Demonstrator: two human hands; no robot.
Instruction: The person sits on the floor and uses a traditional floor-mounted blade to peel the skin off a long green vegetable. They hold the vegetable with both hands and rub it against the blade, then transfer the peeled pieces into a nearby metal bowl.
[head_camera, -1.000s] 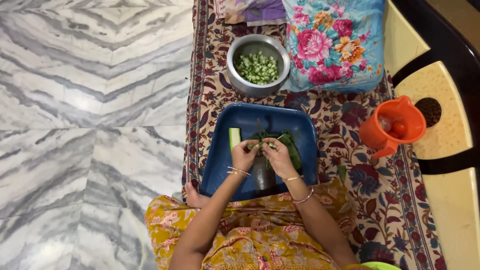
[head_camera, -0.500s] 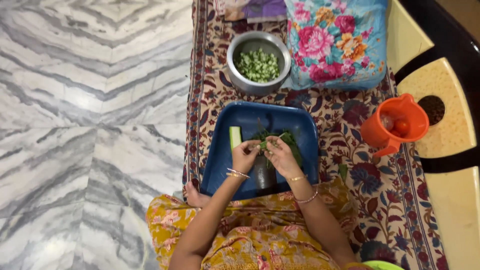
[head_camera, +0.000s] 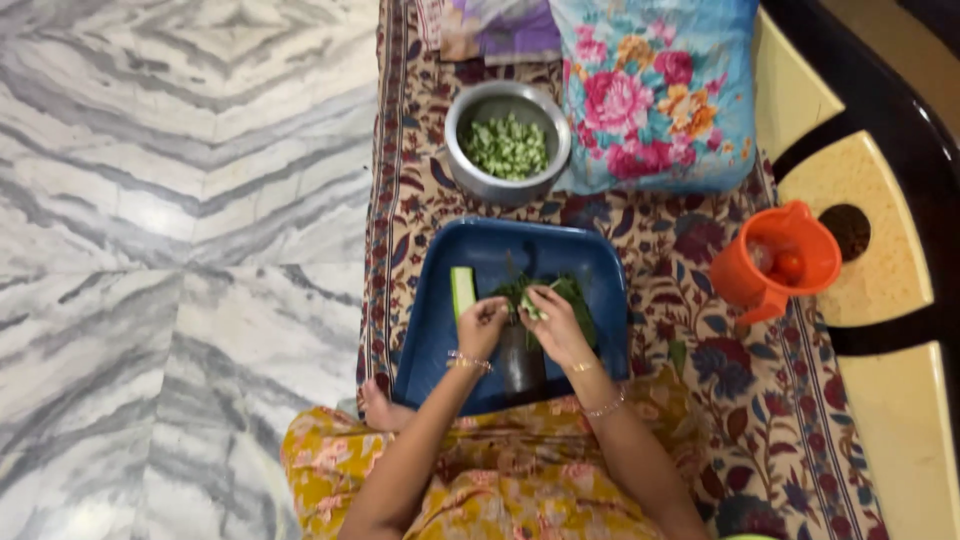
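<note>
Both hands (head_camera: 520, 322) pinching green vegetable (head_camera: 532, 306) (over blue tray (head_camera: 440, 330)).

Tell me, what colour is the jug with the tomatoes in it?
The jug is orange, seen clearly in the head view.

Both hands — left hand (head_camera: 484, 325), right hand (head_camera: 556, 325) — pinch a green vegetable piece (head_camera: 530, 305) over the blue tray (head_camera: 440, 330).
</note>
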